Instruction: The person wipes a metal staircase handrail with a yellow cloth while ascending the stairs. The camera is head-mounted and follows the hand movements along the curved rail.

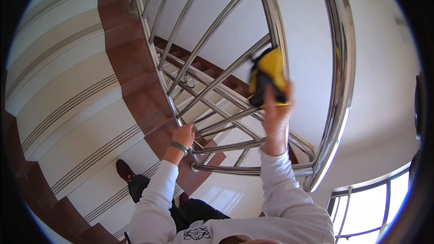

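A yellow and black cloth [271, 69] is bunched in my right hand [278, 108], which is blurred. The cloth lies against the upper rail [274, 17] of a stainless steel stair railing and hides part of it. My left hand [184, 138], with a green bangle [179, 147] at its wrist, is closed around the railing's lower rail [173, 108]. Slanting metal balusters [222, 74] run between the two rails. Beyond the upper rail is the thick tubular handrail [342, 57], apart from both hands.
Pale stair treads [84, 108] with grooved edges and a reddish-brown border [130, 84] rise on the left. My dark red shoe [125, 170] rests on a step. A lower flight [203, 91] shows through the balusters. A barred window [366, 206] is at lower right.
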Available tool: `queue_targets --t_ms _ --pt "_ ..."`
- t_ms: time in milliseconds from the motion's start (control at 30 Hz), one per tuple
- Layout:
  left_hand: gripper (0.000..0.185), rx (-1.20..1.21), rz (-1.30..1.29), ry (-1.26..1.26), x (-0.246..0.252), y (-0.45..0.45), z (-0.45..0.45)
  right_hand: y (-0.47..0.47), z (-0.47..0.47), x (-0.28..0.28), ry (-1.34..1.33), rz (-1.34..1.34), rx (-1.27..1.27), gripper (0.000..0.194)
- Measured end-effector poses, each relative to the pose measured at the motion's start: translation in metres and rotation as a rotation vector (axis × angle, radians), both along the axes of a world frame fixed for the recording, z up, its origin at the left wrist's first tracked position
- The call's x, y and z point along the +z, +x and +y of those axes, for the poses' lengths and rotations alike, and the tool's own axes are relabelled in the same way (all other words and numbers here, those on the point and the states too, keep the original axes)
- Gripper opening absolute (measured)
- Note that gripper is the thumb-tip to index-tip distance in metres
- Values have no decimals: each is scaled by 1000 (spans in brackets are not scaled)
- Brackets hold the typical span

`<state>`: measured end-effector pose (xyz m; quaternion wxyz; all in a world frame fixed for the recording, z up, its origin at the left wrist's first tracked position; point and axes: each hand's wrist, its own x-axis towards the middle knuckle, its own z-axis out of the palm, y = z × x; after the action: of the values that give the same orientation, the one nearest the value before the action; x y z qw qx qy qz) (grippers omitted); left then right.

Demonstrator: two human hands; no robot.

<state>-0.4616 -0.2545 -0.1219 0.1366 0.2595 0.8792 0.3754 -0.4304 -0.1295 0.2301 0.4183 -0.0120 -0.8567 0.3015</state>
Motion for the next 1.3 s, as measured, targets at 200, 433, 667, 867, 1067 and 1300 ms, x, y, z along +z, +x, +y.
queue_targets --t_ms 200,433,667,867,1067,1300 --pt "42 34 -53 16 9 -4 -16 -65 33 105 236 84 -227 39" --pt "39 149 27 -24 -4 -4 -19 -172 11 141 469 -255 -267 58" --pt "38 52 -120 -54 27 39 -15 -173 15 141 324 -311 -204 65" --pt "40 59 -212 150 60 135 -44 -109 24 107 275 -321 -181 64" --pt "37 35 -233 314 113 219 -53 -30 49 75 189 -407 -170 67" --pt "36 -61 -161 318 144 271 -21 77 76 17 70 -491 -179 65"
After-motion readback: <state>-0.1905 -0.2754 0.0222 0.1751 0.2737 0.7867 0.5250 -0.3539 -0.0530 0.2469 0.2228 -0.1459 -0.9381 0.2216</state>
